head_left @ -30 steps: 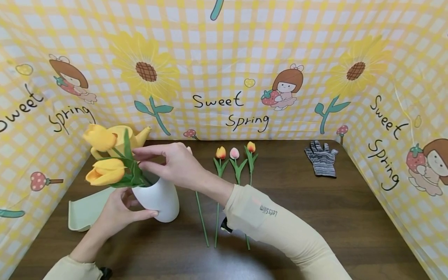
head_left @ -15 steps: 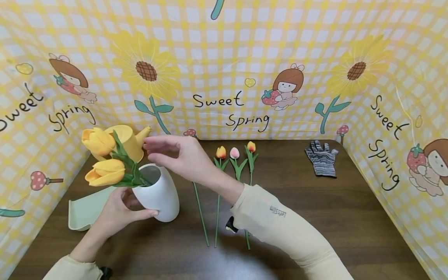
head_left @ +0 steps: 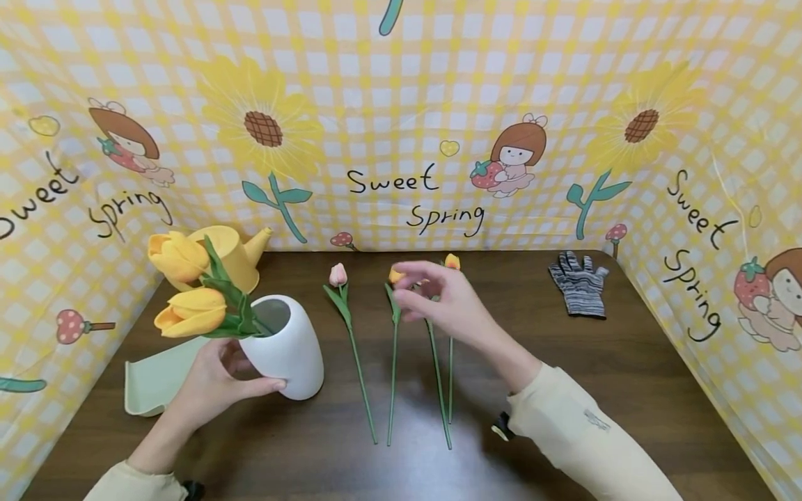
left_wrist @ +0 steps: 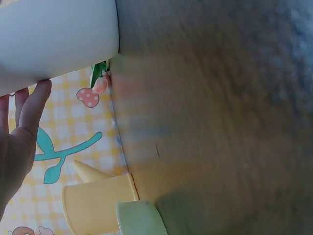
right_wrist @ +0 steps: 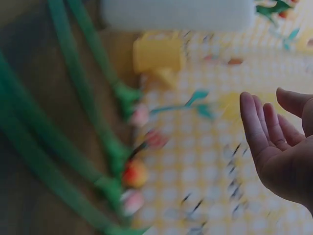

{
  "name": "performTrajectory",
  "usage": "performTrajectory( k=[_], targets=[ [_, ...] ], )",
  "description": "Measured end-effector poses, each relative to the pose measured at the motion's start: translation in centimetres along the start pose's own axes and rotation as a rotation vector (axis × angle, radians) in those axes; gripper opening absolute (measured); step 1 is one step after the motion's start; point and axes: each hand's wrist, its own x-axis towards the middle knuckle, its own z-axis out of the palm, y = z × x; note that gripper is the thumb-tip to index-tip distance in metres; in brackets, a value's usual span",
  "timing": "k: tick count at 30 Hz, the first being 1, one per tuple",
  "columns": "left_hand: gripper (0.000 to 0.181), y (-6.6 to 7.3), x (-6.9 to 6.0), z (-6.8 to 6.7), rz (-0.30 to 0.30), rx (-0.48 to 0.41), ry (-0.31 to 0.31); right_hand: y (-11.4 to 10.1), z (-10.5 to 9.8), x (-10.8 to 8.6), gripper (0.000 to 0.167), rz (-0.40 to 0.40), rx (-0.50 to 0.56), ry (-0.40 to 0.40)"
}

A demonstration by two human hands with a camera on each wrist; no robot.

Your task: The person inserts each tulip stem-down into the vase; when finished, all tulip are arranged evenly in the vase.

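Observation:
My left hand [head_left: 213, 379] holds the white vase [head_left: 297, 369] low on its side, thumb in front and fingers behind. Two yellow tulips [head_left: 191, 311] lean out over the vase's left rim. In the left wrist view, fingers [left_wrist: 35, 105] touch the vase wall. My right hand [head_left: 447, 299] hovers over the tulips on the table, fingers loosely bent and holding nothing. A pink tulip [head_left: 338, 275] lies nearest the vase. Right of it lie an orange tulip [head_left: 394, 313], another tulip whose head is mostly covered by my hand, and a red-yellow tulip [head_left: 452, 261].
Behind the yellow tulips stands a yellow watering can [head_left: 244, 257]. A pale green tray [head_left: 150, 383] lies left of the vase. At the back right is a grey knitted glove [head_left: 579, 285]. Checked cloth [head_left: 388, 125] walls the brown table [head_left: 564, 403] at the back and sides.
My right hand has left the tulips in the vase and moved right, over the flowers on the table. The left hand and vase stay put.

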Motion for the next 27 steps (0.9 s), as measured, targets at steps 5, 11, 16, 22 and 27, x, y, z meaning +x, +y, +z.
performTrajectory(
  k=[5, 11, 16, 22, 27],
  targets=[
    [0.083, -0.2, 0.2, 0.1, 0.006, -0.009, -0.007, 4.2, -3.7, -2.5, 0.046, 0.244, 0.065, 0.063],
    [0.083, -0.1, 0.1, 0.1, 0.003, -0.021, -0.006, 7.6, -6.3, -3.4, 0.058, 0.423, 0.053, 0.075],
    [0.082, 0.1, -0.1, 0.1, 0.01, -0.025, 0.0, 8.9, -7.3, -2.9, 0.06, 0.539, 0.054, 0.073],
    [0.082, 0.1, -0.2, 0.1, 0.001, -0.03, 0.007, 10.1, -7.9, -2.7, 0.059, 0.648, 0.03, 0.07],
    [0.081, 0.0, -0.1, 0.0, -0.001, -0.027, 0.005, 10.8, -8.2, -2.6, 0.055, 0.69, -0.005, 0.067]
  ],
)
